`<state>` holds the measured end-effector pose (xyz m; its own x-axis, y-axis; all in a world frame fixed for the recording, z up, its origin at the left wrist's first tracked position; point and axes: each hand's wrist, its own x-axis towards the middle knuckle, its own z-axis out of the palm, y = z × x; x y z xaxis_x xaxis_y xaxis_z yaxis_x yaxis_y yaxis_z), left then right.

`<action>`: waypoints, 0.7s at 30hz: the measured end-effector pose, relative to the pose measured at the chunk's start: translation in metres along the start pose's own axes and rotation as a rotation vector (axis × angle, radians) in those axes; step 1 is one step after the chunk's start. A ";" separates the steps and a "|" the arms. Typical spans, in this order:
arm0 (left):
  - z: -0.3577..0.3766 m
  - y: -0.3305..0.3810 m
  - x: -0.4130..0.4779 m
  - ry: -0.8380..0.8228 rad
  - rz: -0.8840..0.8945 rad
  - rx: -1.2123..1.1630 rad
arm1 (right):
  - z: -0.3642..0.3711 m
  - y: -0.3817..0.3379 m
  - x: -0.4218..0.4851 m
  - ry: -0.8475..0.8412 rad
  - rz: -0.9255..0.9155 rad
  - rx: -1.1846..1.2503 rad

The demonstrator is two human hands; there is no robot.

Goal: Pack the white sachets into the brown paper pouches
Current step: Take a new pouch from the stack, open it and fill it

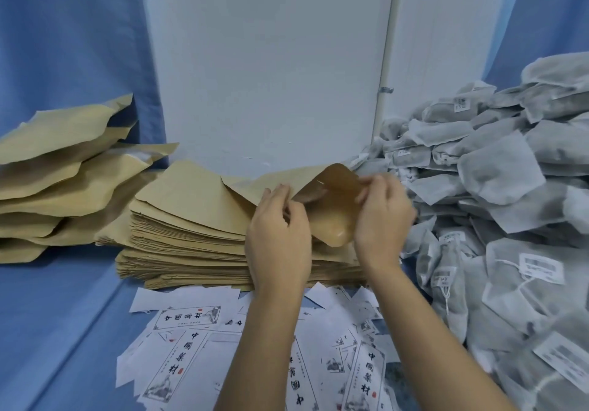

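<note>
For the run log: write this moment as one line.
phase: opening brown pouch | left hand: pinches its mouth | right hand: pinches opposite edge | white sachets: piled right

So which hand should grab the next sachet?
Right, probably. The right hand is beside the sachet pile, while the left hand is on the far side, over the pouch stack, and can hold the pouch open alone.
</note>
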<state>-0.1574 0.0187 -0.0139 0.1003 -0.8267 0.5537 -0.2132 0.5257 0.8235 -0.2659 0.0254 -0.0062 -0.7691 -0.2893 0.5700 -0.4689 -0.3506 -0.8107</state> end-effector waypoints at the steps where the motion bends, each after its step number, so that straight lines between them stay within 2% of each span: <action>1: -0.002 -0.001 0.001 -0.009 -0.030 -0.038 | -0.006 0.005 0.003 0.119 0.028 0.073; 3: -0.005 -0.002 0.004 -0.006 -0.059 -0.088 | -0.016 0.018 0.010 0.261 0.173 0.168; 4: -0.006 -0.002 0.005 0.001 -0.062 -0.104 | -0.019 0.026 0.011 0.262 0.264 0.164; 8: -0.006 -0.002 0.007 0.037 -0.052 -0.155 | -0.027 0.069 0.008 0.039 0.574 -0.059; 12: -0.005 -0.001 0.005 0.053 -0.030 -0.173 | -0.028 0.082 0.010 0.017 0.760 0.012; 14: -0.004 0.000 0.005 0.052 -0.028 -0.178 | -0.029 0.082 0.012 0.016 0.805 0.041; 21: -0.004 -0.004 0.006 0.080 -0.023 -0.156 | -0.040 0.094 0.014 -0.055 0.768 -0.004</action>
<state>-0.1520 0.0120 -0.0134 0.1815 -0.8234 0.5377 -0.0571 0.5370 0.8416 -0.3378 0.0237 -0.0798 -0.8566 -0.4946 -0.1467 0.1860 -0.0307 -0.9821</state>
